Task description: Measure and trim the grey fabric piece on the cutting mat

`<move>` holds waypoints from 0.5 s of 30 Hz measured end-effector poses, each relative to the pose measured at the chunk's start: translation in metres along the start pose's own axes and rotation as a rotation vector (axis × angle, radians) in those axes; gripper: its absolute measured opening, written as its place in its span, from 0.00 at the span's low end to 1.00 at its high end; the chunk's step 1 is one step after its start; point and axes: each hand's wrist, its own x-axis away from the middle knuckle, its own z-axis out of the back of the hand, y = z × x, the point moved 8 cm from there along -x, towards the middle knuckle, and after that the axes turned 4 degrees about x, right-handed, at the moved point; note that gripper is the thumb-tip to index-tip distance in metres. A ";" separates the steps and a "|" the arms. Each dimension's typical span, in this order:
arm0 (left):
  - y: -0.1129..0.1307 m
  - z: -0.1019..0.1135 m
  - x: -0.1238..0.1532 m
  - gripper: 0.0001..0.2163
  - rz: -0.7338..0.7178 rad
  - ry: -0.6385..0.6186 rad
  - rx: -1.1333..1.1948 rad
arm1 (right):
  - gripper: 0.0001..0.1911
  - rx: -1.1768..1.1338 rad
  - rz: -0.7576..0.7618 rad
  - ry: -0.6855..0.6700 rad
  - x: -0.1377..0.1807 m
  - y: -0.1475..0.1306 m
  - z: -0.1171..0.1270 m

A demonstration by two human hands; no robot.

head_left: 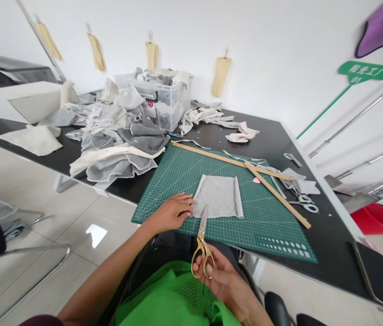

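Observation:
A light grey piece of fabric [217,195] lies flat on the green cutting mat [273,240], its right edge folded or rolled over. At its lower left edge is my left hand [174,210], fingers bent and closed on the border. My right hand [223,278] holds gold-handled scissors [201,232] below the mat's front edge, fingers through the handle loops. The blades point away from me, and their tips overlap the fabric's lower edge. The blades look nearly together; whether cloth sits between them I cannot tell.
Wooden rulers [276,194] cross on the mat's right side, near white-handled scissors [308,206] and fabric strips. A heap of grey and cream cloth [120,136] lies at left, before a clear plastic bin [171,106]. A dark tablet-like object [378,271] is at the right edge.

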 end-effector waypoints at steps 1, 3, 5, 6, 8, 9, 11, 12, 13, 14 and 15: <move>0.001 0.000 0.000 0.08 -0.001 -0.005 -0.003 | 0.25 -0.017 -0.012 0.008 -0.002 0.003 0.003; 0.002 0.000 0.000 0.07 -0.006 -0.017 -0.009 | 0.24 -0.089 -0.050 0.003 -0.004 0.008 0.006; 0.003 0.001 0.001 0.07 -0.012 -0.034 -0.011 | 0.25 -0.166 -0.061 -0.018 -0.004 0.009 0.007; 0.004 0.001 0.001 0.06 -0.014 -0.044 -0.009 | 0.26 -0.189 -0.056 -0.028 -0.003 0.009 0.006; 0.003 0.001 0.001 0.06 -0.016 -0.062 0.002 | 0.27 -0.188 -0.025 -0.018 -0.002 0.008 0.007; 0.003 0.001 0.001 0.05 -0.013 -0.067 0.011 | 0.28 -0.173 -0.006 0.002 -0.001 0.009 0.008; 0.000 0.001 0.001 0.04 0.004 -0.061 0.037 | 0.31 -0.123 0.018 0.048 -0.001 0.012 0.012; -0.002 0.000 0.000 0.04 0.015 -0.053 0.053 | 0.31 -0.093 0.029 0.063 -0.001 0.014 0.012; -0.003 0.000 0.000 0.04 0.025 -0.043 0.067 | 0.28 -0.059 0.034 0.069 -0.001 0.015 0.012; -0.004 0.000 0.000 0.05 0.031 -0.034 0.077 | 0.24 -0.017 0.039 0.070 -0.001 0.016 0.012; -0.005 0.000 -0.001 0.07 0.034 -0.025 0.083 | 0.21 0.032 0.044 0.074 -0.002 0.017 0.011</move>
